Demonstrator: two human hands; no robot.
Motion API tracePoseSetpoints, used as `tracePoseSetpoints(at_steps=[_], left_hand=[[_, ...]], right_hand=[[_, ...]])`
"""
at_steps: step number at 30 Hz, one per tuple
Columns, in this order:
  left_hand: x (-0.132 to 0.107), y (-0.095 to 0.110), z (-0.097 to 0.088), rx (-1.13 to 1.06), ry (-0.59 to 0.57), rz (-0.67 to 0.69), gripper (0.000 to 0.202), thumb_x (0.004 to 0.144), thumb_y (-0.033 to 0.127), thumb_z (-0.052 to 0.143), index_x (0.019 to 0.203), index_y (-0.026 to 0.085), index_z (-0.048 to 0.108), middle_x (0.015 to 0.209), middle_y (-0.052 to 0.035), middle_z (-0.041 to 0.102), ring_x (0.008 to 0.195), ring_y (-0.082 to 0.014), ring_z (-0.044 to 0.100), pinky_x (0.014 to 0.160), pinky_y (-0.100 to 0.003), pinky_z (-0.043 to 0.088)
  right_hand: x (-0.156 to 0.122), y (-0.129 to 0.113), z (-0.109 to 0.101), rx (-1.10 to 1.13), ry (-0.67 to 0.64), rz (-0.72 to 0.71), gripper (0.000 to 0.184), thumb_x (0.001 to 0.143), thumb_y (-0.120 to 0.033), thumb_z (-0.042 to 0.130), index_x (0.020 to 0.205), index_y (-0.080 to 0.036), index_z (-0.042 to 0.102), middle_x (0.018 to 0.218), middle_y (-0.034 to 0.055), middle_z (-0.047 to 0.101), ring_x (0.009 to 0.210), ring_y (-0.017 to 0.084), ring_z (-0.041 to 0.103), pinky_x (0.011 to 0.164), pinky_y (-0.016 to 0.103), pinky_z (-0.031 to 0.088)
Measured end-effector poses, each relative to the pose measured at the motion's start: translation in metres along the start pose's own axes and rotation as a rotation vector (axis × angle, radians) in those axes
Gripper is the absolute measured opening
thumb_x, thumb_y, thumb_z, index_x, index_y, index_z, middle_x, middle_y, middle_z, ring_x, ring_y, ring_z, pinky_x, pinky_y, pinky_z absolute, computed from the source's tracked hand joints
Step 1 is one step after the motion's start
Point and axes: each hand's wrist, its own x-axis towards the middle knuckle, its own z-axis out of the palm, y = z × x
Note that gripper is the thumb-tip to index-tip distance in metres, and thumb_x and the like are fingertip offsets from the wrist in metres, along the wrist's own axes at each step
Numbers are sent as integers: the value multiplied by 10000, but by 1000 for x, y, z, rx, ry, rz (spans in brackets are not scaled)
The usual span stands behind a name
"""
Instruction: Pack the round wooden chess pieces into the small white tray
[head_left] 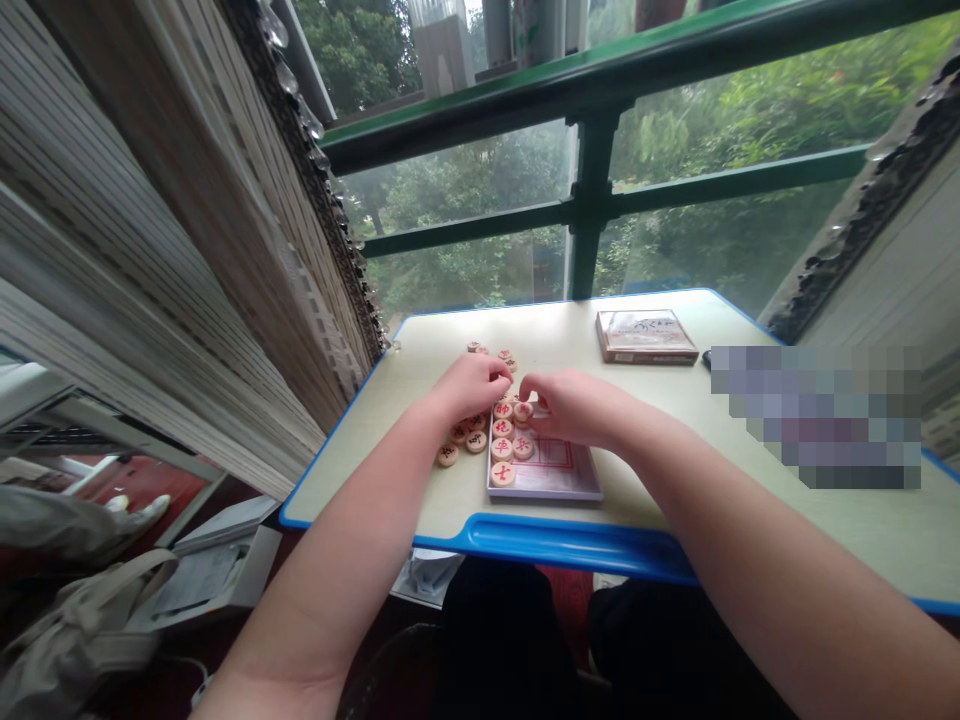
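A shallow box tray (583,484) lies on the table, with round wooden xiangqi pieces in its left part. Red-marked pieces stand in a column there, among them a piece (502,474) at the near corner. My right hand (568,402) reaches over the tray's right side, thumb and fingers closed at a red-marked xiangqi piece (523,412). At the tray's far left corner is my left hand (474,385), its fingers curled together; whatever they hold is hidden. Loose dark-marked pieces (475,441) lie left of the tray, and more pieces (507,360) lie beyond my left hand.
A flat box with a clear lid (646,337) lies at the back right of the blue-edged table (367,440). A blurred-out object (817,415) is on the right. A blue trough (570,542) runs along the front edge. Curtains hang left; a green-framed window stands behind.
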Motion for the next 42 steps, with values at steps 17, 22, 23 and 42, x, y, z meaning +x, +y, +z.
tracePoseSetpoints(at_steps=[17, 22, 23, 42], left_hand=[[23, -19, 16, 259, 46, 101, 336, 858, 336, 417, 1066, 225, 656, 1202, -40, 603, 1134, -202, 512, 1020, -336, 360], [22, -32, 8, 63, 228, -77, 400, 823, 160, 385, 1159, 163, 602, 1176, -54, 624, 1087, -166, 558, 971, -269, 405], [21, -37, 5, 56, 279, -135, 418, 794, 115, 385, 1141, 157, 615, 1154, -58, 635, 1064, -168, 572, 958, -265, 415], [18, -49, 1, -4, 131, -98, 361, 823, 352, 459, 1073, 184, 657, 1174, -75, 623, 1120, -195, 536, 989, -296, 367]], right_hand=[[24, 36, 20, 266, 495, 113, 271, 741, -103, 419, 994, -123, 511, 873, 93, 590, 776, 182, 533, 713, 287, 409], [17, 29, 13, 218, 412, 3, 154, 816, -215, 462, 936, -165, 546, 867, 65, 606, 783, 165, 542, 714, 269, 406], [15, 28, 12, 202, 395, -7, 151, 821, -241, 476, 928, -171, 556, 877, 63, 608, 779, 162, 545, 705, 265, 406], [10, 20, 5, 87, 382, 97, 254, 826, -398, 501, 945, -201, 609, 924, 54, 674, 790, 177, 595, 615, 258, 384]])
